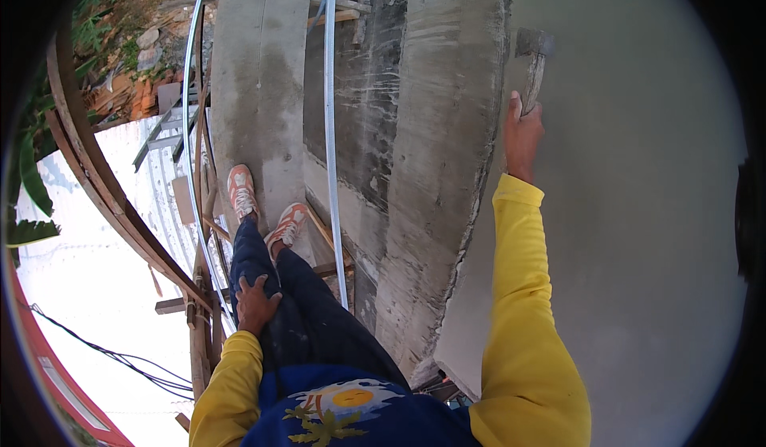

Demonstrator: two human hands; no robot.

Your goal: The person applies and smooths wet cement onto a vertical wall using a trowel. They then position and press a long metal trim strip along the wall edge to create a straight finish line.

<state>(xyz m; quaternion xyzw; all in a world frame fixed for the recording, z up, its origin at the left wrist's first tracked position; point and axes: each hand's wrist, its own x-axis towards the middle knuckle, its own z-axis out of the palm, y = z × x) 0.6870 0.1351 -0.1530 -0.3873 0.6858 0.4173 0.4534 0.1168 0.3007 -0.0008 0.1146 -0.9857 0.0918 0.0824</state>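
Note:
My right hand [523,136], beyond a yellow sleeve, grips the worn wooden handle of a tool [535,76] with a dark rectangular head, held at the smooth grey plastered surface [622,208] on the right. My left hand [255,303] rests with fingers apart on my dark trouser leg. My feet in pink-and-white shoes [241,192] stand on a pale concrete ledge [255,64]. A long metal bar [330,88] runs beside that ledge, and a rough-edged concrete band [431,168] borders the plastered surface.
At the left are curved timber planks [104,176], another metal strip [186,104], white corrugated sheeting [80,287] far below, black cables [120,359], rubble [148,40] and green leaves [32,176]. Loose wooden pieces [335,12] lie beside the ledge.

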